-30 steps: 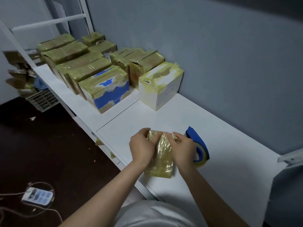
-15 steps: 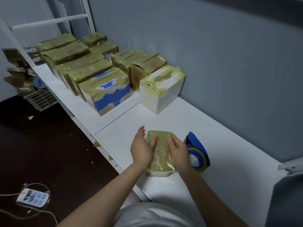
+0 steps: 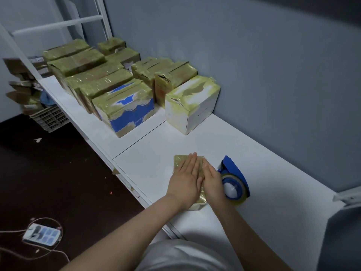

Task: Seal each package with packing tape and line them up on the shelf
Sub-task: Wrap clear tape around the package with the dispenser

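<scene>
A small package wrapped in yellowish tape [image 3: 180, 160] lies flat on the white shelf [image 3: 254, 153]. My left hand [image 3: 186, 179] rests palm down on top of it with straight fingers. My right hand [image 3: 213, 180] presses flat along its right side, fingers together. Most of the package is hidden under both hands. A blue tape dispenser with a roll of clear tape [image 3: 233, 184] stands just right of my right hand. Several taped packages [image 3: 125, 106] stand in rows at the far left of the shelf, the nearest a white box [image 3: 192, 103].
The grey wall [image 3: 273, 65] runs along the back of the shelf. A white frame bar [image 3: 58, 24] crosses above the far packages. On the dark floor lie a power strip with cable [image 3: 42, 233] and a plastic crate [image 3: 49, 118].
The package was lifted and squeezed between both hands, then laid flat. My hands have moved from its sides onto its top, pressing down with flat palms.
</scene>
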